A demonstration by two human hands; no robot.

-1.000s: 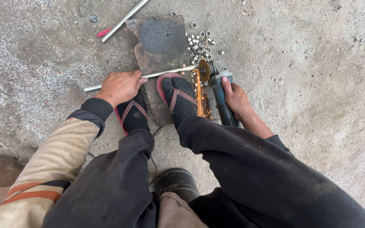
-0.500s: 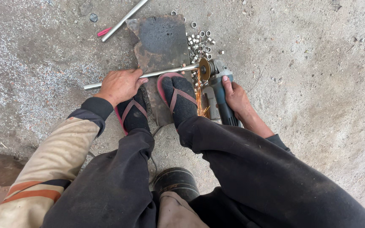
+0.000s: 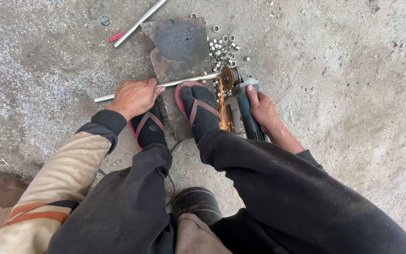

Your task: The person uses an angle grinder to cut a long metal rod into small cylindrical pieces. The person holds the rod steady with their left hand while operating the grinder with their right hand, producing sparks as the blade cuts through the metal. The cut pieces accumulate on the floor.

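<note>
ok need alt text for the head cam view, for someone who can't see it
A seated person's right hand runs an angle grinder through a thin metal tube, throwing sparks, while the left hand pins the tube on a dark metal plate. Cut rings lie heaped on the concrete floor.

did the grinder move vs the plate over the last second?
Yes, slightly. The angle grinder in the right hand has edged forward along the metal plate, its disc toward the cut rings.
</note>
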